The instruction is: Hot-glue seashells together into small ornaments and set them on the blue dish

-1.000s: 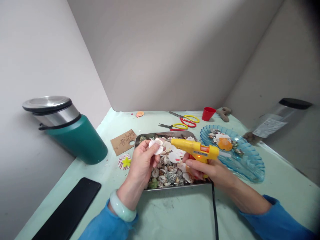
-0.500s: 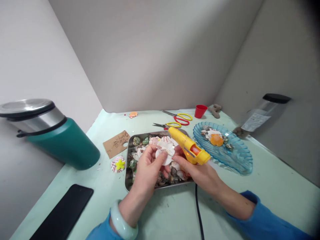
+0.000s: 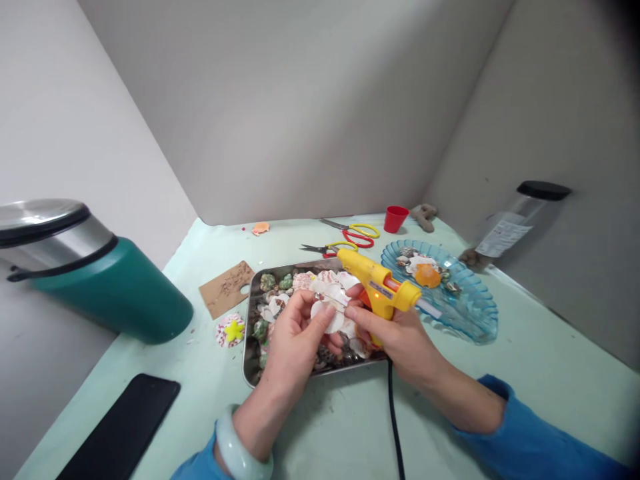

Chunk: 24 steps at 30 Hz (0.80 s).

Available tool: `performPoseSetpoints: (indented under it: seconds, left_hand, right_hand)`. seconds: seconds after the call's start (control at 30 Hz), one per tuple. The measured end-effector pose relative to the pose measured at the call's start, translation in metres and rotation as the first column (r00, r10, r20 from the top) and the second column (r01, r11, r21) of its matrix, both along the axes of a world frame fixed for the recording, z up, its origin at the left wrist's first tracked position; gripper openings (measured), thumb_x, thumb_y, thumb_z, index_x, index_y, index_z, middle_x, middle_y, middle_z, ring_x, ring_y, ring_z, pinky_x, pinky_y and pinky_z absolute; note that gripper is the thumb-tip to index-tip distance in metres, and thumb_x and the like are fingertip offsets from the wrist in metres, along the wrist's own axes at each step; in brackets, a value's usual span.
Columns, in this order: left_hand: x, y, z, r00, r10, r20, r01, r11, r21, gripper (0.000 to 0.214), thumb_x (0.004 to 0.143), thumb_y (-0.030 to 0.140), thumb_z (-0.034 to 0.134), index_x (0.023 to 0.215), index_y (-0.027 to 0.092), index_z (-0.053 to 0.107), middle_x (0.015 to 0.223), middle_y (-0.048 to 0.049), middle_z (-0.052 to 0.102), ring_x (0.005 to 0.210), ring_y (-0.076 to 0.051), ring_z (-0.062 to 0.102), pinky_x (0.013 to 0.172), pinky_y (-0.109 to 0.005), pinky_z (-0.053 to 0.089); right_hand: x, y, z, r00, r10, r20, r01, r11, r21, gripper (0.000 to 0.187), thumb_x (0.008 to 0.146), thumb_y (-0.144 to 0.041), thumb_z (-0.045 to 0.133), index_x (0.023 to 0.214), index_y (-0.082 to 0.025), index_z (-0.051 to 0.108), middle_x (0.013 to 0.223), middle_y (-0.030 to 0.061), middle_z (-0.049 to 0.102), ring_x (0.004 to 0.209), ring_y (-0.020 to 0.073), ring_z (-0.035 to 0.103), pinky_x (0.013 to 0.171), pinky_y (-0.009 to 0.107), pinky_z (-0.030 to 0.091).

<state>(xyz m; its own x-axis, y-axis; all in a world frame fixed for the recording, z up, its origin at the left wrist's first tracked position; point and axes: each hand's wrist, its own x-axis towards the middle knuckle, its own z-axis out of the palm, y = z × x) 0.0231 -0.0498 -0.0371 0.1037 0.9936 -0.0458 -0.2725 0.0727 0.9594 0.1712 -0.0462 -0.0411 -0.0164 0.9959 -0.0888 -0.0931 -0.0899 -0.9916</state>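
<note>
Between thumb and fingers, my left hand [image 3: 295, 333] pinches a white shell [image 3: 323, 319] with a thin pin-like piece [image 3: 327, 297] lying across it. My right hand [image 3: 397, 333] is wrapped round a yellow glue gun [image 3: 373, 280]; its nozzle points up and to the left. The right thumb and fingertips reach the shell's right edge, by the end of the thin piece. Both hands are above a metal tray [image 3: 249, 360] filled with white, pink and greenish shells. A clear glue stick [image 3: 429, 308] juts from the back of the gun.
Left are a green bottle [image 3: 125, 287], a phone [image 3: 123, 427], a brown card [image 3: 226, 290] and a shell with a yellow star [image 3: 233, 331]. Behind lie scissors [image 3: 363, 235] and a red cup [image 3: 396, 219]. A blue dish [image 3: 475, 313] and a clear jar [image 3: 507, 230] stand right. A black cord [image 3: 394, 420] runs forward.
The glue gun has turned in my right hand, so its side and handle show more. The whole view has shifted slightly. My left hand keeps its hold on the shell.
</note>
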Motion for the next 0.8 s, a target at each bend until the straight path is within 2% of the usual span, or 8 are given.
performPoseSetpoints:
  seconds: [0.2,0.5,0.8]
  left_hand:
    - [0.0008,0.0000,-0.0027,1.000,0.013,0.002,-0.014,1.000,0.014,0.030,0.076,0.034,0.071,0.079,0.021,0.044,0.059,0.0071,0.056,0.046,-0.010,0.055,0.045,-0.024,0.051]
    - [0.0027,-0.0031,-0.0024,0.996,0.060,-0.065,-0.054,0.995,0.084,0.026,0.078,0.031,0.069,0.076,0.020,0.046,0.058,0.0067,0.057,0.048,-0.010,0.058,0.048,-0.023,0.051]
    - [0.0027,-0.0044,0.0005,0.991,0.091,-0.099,-0.081,0.992,0.093,0.024,0.077,0.031,0.069,0.076,0.020,0.048,0.058,0.0050,0.061,0.048,-0.012,0.059,0.049,-0.024,0.051]
  right_hand:
    - [0.0024,0.0005,-0.0019,0.999,0.038,0.011,-0.038,0.999,0.019,0.033,0.076,-0.037,0.070,0.100,-0.021,0.056,0.058,-0.0089,0.050,0.044,0.0073,0.042,0.042,0.021,0.034]
    - [0.0015,-0.0019,-0.0017,0.998,0.017,0.055,-0.019,0.999,0.044,0.027,0.078,-0.031,0.067,0.101,-0.021,0.056,0.062,-0.0085,0.049,0.048,0.0075,0.041,0.047,0.023,0.033]
    - [-0.0025,-0.0055,0.0066,0.999,-0.011,0.054,0.008,0.998,0.056,0.028,0.073,-0.033,0.068,0.094,-0.019,0.056,0.059,-0.0074,0.050,0.046,0.0087,0.044,0.045,0.024,0.037]
